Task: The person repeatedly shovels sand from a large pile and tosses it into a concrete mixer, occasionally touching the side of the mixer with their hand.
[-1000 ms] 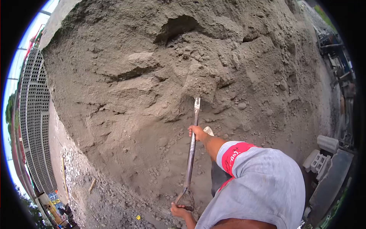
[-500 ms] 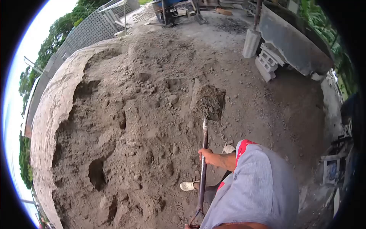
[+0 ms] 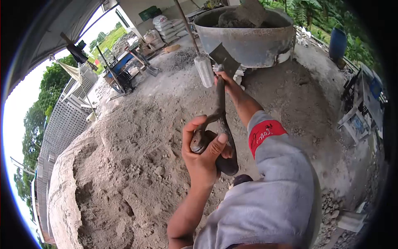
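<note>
My left hand (image 3: 203, 151) is curled round the grip at the near end of a shovel (image 3: 220, 97), low in the middle of the view. Farther along, my right hand (image 3: 224, 79) is closed round the shaft, close to the blade. The dark metal blade (image 3: 225, 58) carries no visible load and appears in front of a large round metal tub (image 3: 244, 43). Inside the tub is grey material. A brownish-grey mass (image 3: 251, 12) shows over its back rim; whether it is airborne cannot be made out.
A heap of grey sand (image 3: 128, 178) spreads over the left and centre. An upright pole in a concrete base (image 3: 204, 71) stands left of the tub. Stacked sacks (image 3: 165, 28) and a blue-topped bench (image 3: 120, 66) lie beyond. A blue barrel (image 3: 338, 42) is at the right.
The view has swung toward the tub. The shovel has left the sand and risen, and the sand on its blade is gone. Both hands have moved up with it.
</note>
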### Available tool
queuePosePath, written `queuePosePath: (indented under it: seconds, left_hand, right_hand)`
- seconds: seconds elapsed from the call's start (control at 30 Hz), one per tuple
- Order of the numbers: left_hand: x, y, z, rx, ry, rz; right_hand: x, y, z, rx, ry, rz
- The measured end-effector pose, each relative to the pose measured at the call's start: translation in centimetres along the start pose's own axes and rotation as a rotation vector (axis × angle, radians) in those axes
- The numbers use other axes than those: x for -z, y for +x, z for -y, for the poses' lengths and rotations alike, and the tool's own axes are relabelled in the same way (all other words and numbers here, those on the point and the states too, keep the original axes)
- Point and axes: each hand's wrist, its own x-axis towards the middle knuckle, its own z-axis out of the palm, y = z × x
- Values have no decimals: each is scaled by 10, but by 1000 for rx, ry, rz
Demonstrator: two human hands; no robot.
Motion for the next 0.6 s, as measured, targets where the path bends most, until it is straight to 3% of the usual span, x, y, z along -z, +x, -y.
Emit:
queuePosePath:
  seconds: [0.03, 0.07, 0.17, 0.2, 0.23, 0.27, 0.33, 0.37, 0.47, 0.5, 0.6]
  left_hand:
    - [7, -5, 12, 14, 88, -9]
    - [21, -14, 22, 61, 187, -40]
    - [86, -68, 42, 137, 94, -242]
    - [112, -93, 44, 110, 93, -327]
    - [127, -123, 42, 112, 139, -475]
    - [136, -154, 38, 110, 178, -643]
    - [129, -216, 27, 151, 301, -969]
    - [112, -243, 20, 143, 300, -1126]
    - [48, -322, 19, -32, 179, -1529]
    - [23, -343, 25, -132, 139, -1666]
    - [-50, -381, 62, -408, -8, -2066]
  right_hand:
    - [22, -32, -32, -7, 54, 47]
    - [38, -58, -70, 70, -138, 8]
    - [110, -83, -202, -303, -161, -475]
    - [125, -120, -251, -279, -191, -326]
    - [137, -141, -298, -555, -239, -445]
    - [171, -165, -350, -686, -369, -150]
    - [188, -233, -433, -985, -460, -307]
    - [208, -265, -494, -1097, -541, -558]
    - [225, -376, -552, -1514, -887, -290]
    - [159, -414, -529, -1646, -960, -159]
    - [156, -504, -560, -1765, -1159, 137]
